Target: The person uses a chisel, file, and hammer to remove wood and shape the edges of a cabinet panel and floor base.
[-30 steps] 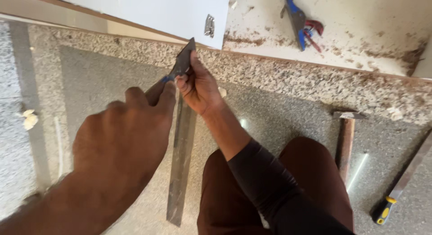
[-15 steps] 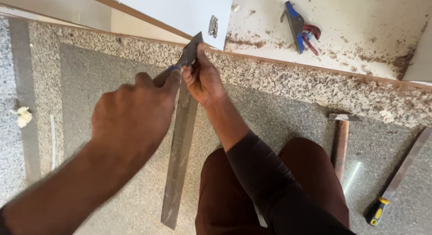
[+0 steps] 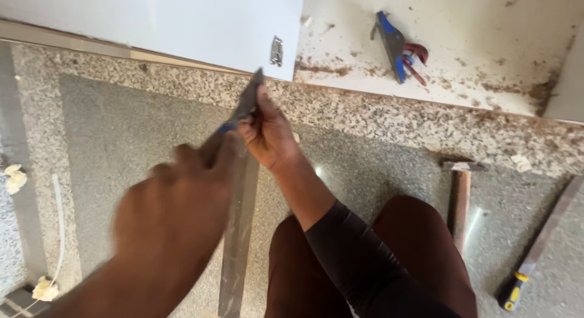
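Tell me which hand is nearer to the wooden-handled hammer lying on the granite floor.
Right. The right hand, gripping a dark flat tool near the white panel's edge, is closer to the wooden-handled hammer; the left hand lies farther off, across the long metal strip.

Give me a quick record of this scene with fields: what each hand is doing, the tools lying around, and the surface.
Left hand: blurred, at the handle end of a dark flat tool
Right hand: grips the same tool nearer its tip
Under the hands: long metal strip on the floor
Nearby: hammer; blue plane; long tool with yellow handle
Surface: speckled granite floor
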